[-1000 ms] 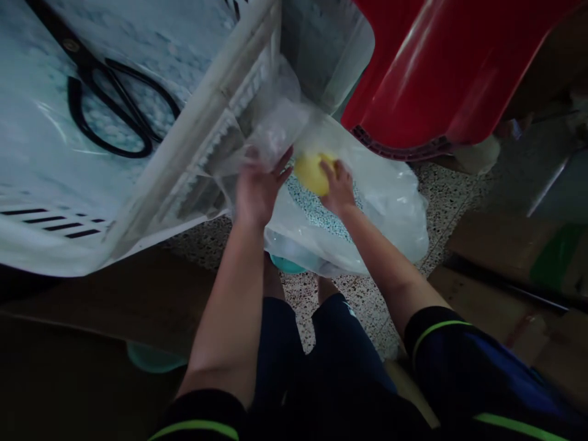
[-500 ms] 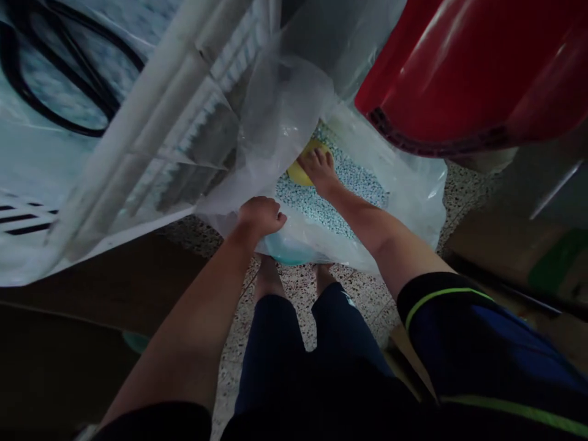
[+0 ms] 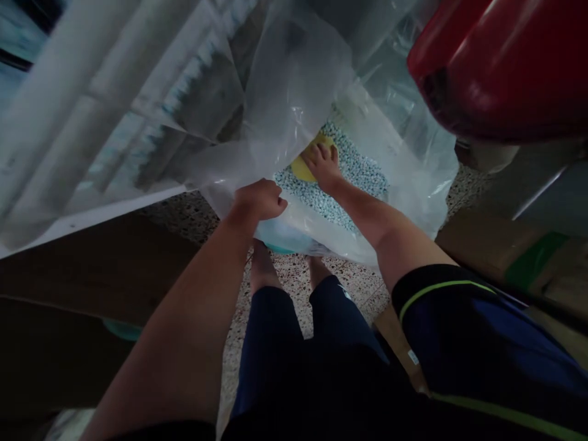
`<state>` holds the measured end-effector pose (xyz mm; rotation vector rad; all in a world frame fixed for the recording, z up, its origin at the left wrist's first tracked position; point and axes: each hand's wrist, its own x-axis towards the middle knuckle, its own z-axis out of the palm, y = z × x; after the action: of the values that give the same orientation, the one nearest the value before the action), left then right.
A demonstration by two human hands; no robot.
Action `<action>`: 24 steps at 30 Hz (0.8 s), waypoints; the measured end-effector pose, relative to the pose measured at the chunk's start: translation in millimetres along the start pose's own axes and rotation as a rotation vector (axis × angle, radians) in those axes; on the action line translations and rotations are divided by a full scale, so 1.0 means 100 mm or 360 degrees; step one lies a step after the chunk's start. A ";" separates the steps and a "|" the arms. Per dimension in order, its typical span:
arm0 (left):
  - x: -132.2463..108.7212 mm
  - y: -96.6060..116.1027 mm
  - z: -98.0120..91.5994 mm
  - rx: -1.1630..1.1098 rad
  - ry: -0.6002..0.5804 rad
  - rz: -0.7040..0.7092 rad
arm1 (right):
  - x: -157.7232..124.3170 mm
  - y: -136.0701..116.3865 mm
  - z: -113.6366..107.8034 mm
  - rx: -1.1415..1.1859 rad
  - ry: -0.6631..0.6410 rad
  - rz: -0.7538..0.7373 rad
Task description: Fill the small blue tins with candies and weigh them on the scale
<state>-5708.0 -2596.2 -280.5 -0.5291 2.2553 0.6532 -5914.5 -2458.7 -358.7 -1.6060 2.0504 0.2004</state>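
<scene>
A big clear plastic bag point(image 3: 404, 153) stands open on the floor, full of small pale pellets point(image 3: 353, 174). My right hand point(image 3: 324, 165) reaches down inside it, fingers closed over a round yellow object point(image 3: 303, 169) that rests on the pellets. My left hand point(image 3: 260, 201) is a fist clamped on the bag's near rim, pulling the film toward me. My legs and bare feet stand just below the bag.
A white slatted plastic crate point(image 3: 92, 122) fills the upper left, draped with plastic film. A red plastic tub point(image 3: 500, 67) hangs over the bag at upper right. Cardboard point(image 3: 505, 251) lies on the speckled floor at right. A dark wooden surface point(image 3: 92, 269) sits at lower left.
My left hand dropped from the bag's upper film to grip its near rim in a fist. My right hand pushed the yellow object deeper onto the pellets. The view shifted left; the scissors left the frame.
</scene>
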 end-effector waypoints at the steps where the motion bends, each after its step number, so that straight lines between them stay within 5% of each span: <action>1: 0.00 0.01 0.00 0.0014 -0.0014 0.0007 | -0.03 -0.01 0.08 0.0007 -0.0042 0.0027; 4: 0.02 0.03 -0.02 0.0091 -0.0052 0.0025 | -0.35 0.04 0.25 0.0044 -0.0143 0.0064; 7: 0.02 0.06 -0.05 0.0139 -0.0059 0.0019 | -0.79 0.14 0.17 0.0113 -0.0184 0.0133; 13: -0.01 0.06 -0.06 0.0040 -0.0028 -0.0016 | -1.52 0.31 -0.36 0.0258 0.0199 0.1105; 16: -0.03 0.05 -0.04 -0.0069 -0.0001 -0.0031 | -1.78 0.39 -0.46 0.0364 0.0186 0.1318; 20: -0.05 0.03 -0.01 -0.0148 -0.0024 0.0019 | -1.73 0.28 -0.22 0.0420 0.0152 0.1652; 24: -0.01 -0.01 0.06 -0.0185 0.0010 0.0112 | -1.28 0.05 0.18 0.0519 0.0221 0.1809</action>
<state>-5704.3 -2593.4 -283.7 -0.5103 2.2603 0.8229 -5893.3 -2339.5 -312.6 -0.1395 2.6942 0.1283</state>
